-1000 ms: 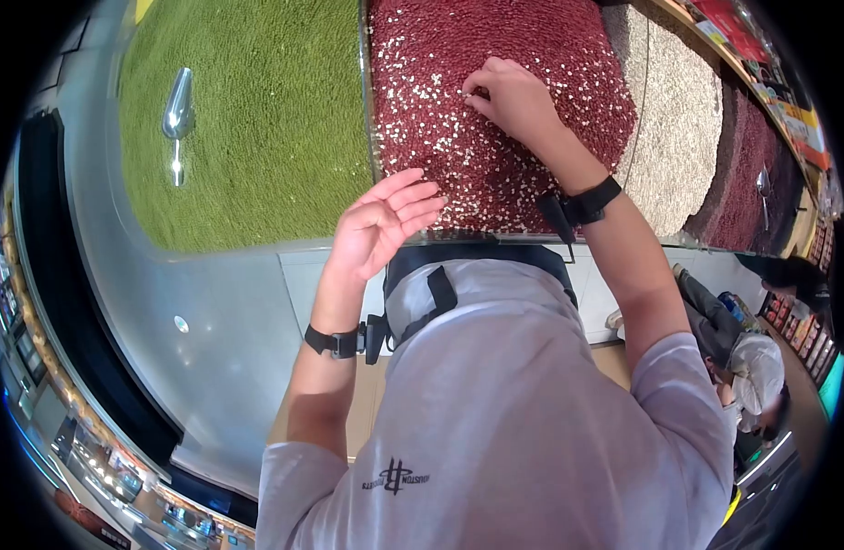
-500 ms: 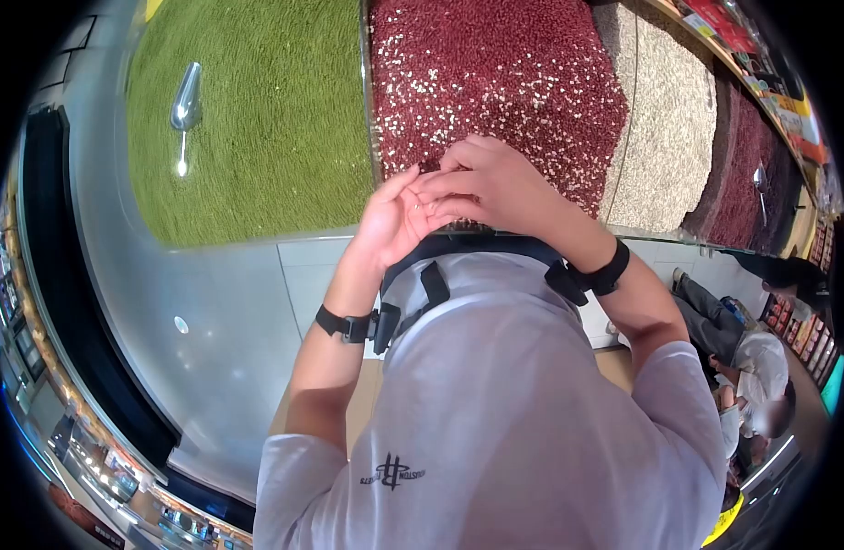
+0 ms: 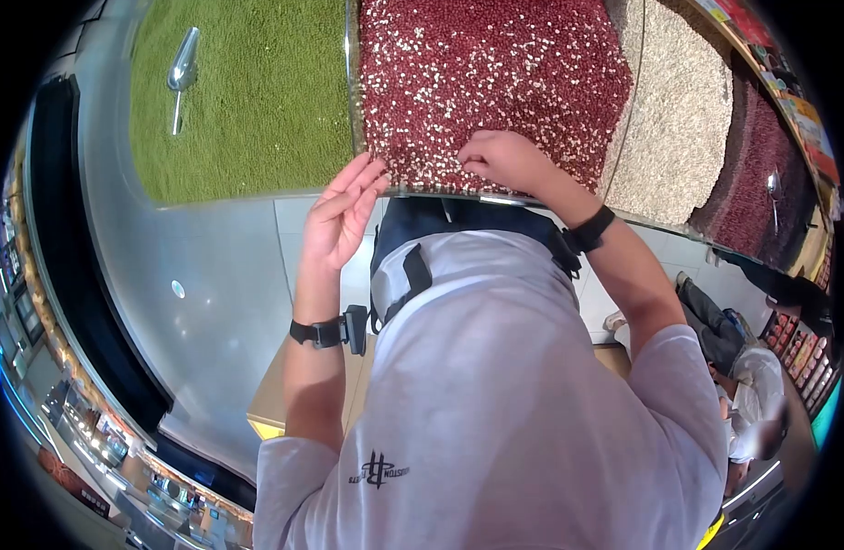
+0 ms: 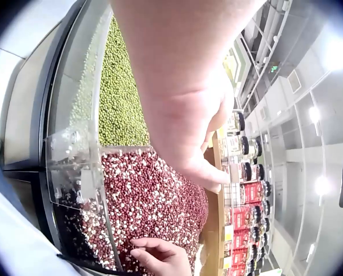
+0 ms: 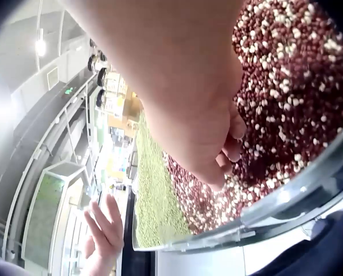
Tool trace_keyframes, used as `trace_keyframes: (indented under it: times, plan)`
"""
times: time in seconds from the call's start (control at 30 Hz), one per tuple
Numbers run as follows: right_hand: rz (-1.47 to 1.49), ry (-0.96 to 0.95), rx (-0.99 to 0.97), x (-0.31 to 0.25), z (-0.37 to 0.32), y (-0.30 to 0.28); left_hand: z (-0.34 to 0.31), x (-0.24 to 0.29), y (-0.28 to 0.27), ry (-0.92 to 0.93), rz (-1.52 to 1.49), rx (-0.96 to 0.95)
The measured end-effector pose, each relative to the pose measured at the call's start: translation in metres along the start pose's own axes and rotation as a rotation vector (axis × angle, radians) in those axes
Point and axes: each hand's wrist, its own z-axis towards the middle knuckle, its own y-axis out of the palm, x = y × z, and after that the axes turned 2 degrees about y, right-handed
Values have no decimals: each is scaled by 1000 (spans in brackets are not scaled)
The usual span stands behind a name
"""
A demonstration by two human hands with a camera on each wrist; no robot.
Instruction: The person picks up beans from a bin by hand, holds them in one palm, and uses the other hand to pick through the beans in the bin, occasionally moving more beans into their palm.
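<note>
Red beans (image 3: 495, 55) mixed with many small white grains fill the bin in front of me. Over its near part hovers my right hand (image 3: 512, 163), fingers loosely curved; a small gap shows between thumb and forefinger in the left wrist view. Nothing shows between those fingertips. To its left, my left hand (image 3: 341, 213) is held up at the bin's front left corner with its fingers nearly straight and together. The thumb lies over part of the palm, and no bean shows on it.
Left of a clear divider (image 3: 352, 73), green beans (image 3: 257, 101) bear a metal scoop (image 3: 182, 69). Pale grain (image 3: 678, 110) and a darker red heap with another scoop (image 3: 774, 188) lie right. Jars (image 4: 249, 215) line a shelf behind. Another person (image 3: 756, 403) is at the right.
My right hand went from the beans to my left hand, its fingers at the left palm, then back over the beans. The left hand has moved away to the left.
</note>
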Motion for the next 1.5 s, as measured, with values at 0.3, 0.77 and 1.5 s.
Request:
trace_keyframes:
  times: [0.3,0.77,1.5]
  plan:
    - [-349,-156,-113,-11,34,35,-13,-18,2,79,-75,-88]
    - [-154,-113,60,12,18,11,-21,-9,2,88,-102,-14]
    - [-79,-10,191,-10,18,0,-18,9,4,112,-85,101]
